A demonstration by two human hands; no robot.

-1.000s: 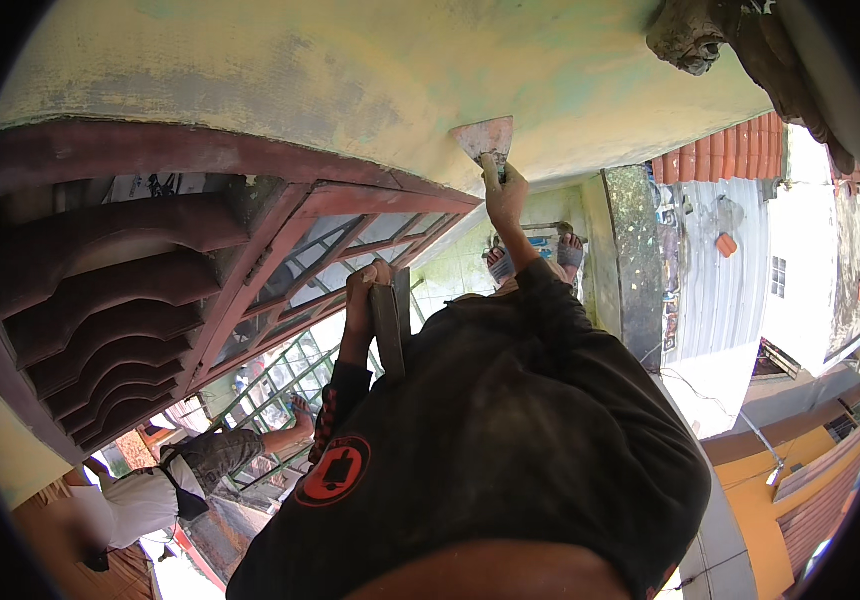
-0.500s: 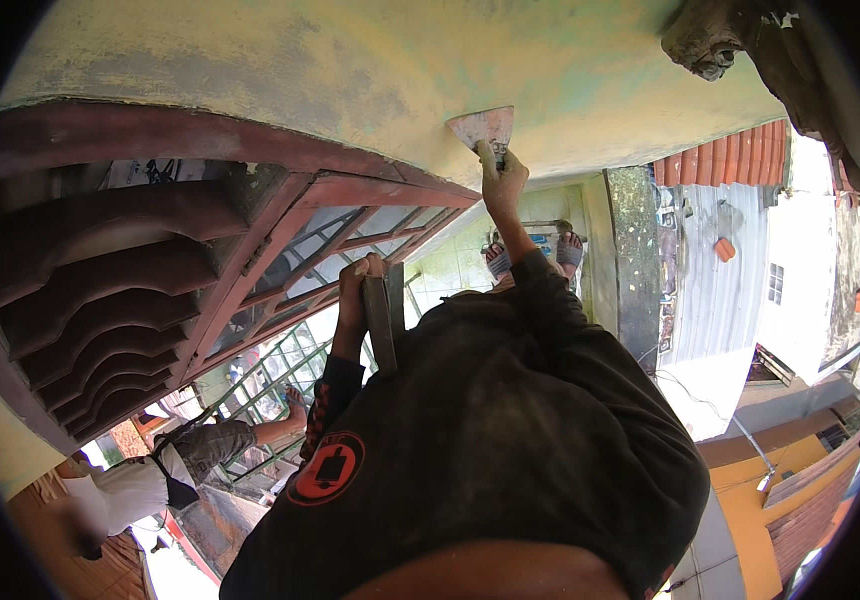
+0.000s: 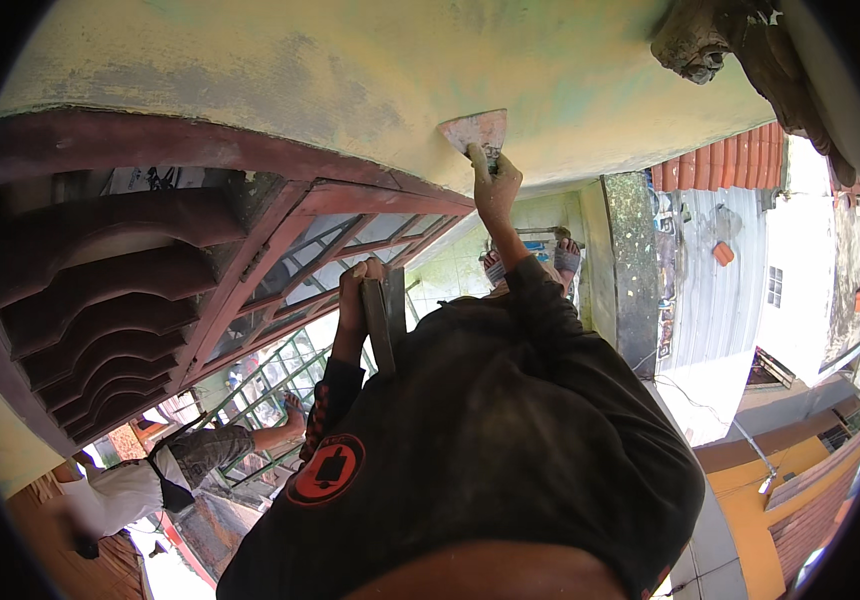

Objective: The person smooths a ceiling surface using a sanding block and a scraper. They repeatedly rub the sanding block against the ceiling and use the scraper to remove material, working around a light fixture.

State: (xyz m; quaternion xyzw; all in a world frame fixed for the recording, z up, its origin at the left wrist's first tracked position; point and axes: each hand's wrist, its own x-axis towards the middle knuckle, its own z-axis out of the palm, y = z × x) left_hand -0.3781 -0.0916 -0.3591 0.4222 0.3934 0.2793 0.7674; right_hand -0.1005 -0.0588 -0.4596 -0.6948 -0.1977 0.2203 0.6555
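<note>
My right hand (image 3: 495,185) grips a putty knife (image 3: 475,127) with a smeared blade lying against the pale yellow, patchy wall (image 3: 250,70), just above the maroon wooden window frame (image 3: 360,205). My left hand (image 3: 355,290) is closed on a dark, narrow flat board (image 3: 380,320), held upright beside my body, below the window's panes.
Maroon louvres (image 3: 110,270) fill the left. A co-worker (image 3: 150,485) in a white top is at lower left, by a green metal railing (image 3: 265,400). My sandalled feet (image 3: 565,255) show below. A gnarled wooden branch (image 3: 700,45) juts at upper right; rooftops (image 3: 710,280) lie beyond.
The putty knife and my right hand have shifted slightly left along the wall. My left hand keeps hold of the board.
</note>
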